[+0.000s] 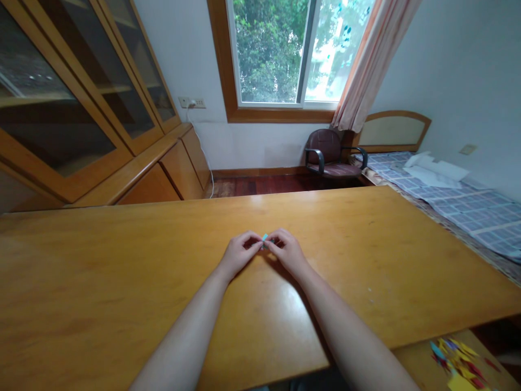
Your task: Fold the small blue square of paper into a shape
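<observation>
Both my hands meet near the middle of a long wooden table (122,260). My left hand (239,253) and my right hand (287,251) are closed in a pinch, fingertips together, around a small teal piece (265,238) that looks like folded paper. Only a sliver of the piece shows between the fingers. Both hands rest low on the tabletop with the forearms reaching in from the near edge.
A heap of coloured paper scraps (459,361) lies on a lower surface at the bottom right. A wooden glass-door cabinet (81,119) lines the left wall. A dark armchair (331,155) and a bed (456,201) stand beyond the table under a window.
</observation>
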{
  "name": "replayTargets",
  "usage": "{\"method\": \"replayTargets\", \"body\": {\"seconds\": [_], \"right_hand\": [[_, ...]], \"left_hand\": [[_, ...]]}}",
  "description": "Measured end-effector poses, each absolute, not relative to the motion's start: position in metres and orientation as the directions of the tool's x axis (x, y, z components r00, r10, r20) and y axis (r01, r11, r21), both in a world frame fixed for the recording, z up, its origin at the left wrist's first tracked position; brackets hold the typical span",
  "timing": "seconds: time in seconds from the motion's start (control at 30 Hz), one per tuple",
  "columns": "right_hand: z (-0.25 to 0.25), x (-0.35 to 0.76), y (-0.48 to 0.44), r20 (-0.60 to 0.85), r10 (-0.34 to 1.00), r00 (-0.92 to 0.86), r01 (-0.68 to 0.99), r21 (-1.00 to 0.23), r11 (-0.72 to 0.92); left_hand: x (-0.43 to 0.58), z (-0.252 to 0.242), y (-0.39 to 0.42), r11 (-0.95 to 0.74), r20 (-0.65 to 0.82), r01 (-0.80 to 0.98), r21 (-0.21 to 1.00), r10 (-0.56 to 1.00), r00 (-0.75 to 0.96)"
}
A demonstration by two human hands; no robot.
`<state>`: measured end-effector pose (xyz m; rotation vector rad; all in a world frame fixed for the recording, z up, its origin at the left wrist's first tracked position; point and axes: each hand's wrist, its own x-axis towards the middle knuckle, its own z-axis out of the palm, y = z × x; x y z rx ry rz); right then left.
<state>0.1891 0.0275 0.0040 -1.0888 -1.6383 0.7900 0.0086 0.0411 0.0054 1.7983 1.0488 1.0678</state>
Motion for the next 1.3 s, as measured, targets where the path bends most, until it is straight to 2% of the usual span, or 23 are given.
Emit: {"method": "replayTargets", "body": {"seconds": [0.37, 0.8, 1.03, 1.3], "right_hand": [[0.002, 0.186, 0.028, 0.422, 0.903, -0.074, 0.275, -0.862, 0.426], [0.0, 0.196, 0.032, 0.437, 0.9, -0.002, 0.3, -0.858, 0.417], [0.0, 0.193, 0.029, 0.272, 0.962, -0.037, 0.205, -0.94, 0.273], [-0.006, 0.193, 0.03, 0.282, 0.957, -0.072, 0.187, -0.938, 0.29]], "left_hand": [[0.008, 0.01, 0.041, -0.366, 0.277, 0.339, 0.867, 0.918, 0.285], [0.004, 0.004, 0.045, -0.295, 0.257, 0.249, 0.922, 0.951, 0.174], [0.006, 0.004, 0.045, -0.283, 0.245, 0.227, 0.932, 0.952, 0.181], [0.008, 0.004, 0.045, -0.263, 0.215, 0.187, 0.947, 0.946, 0.243]]}}
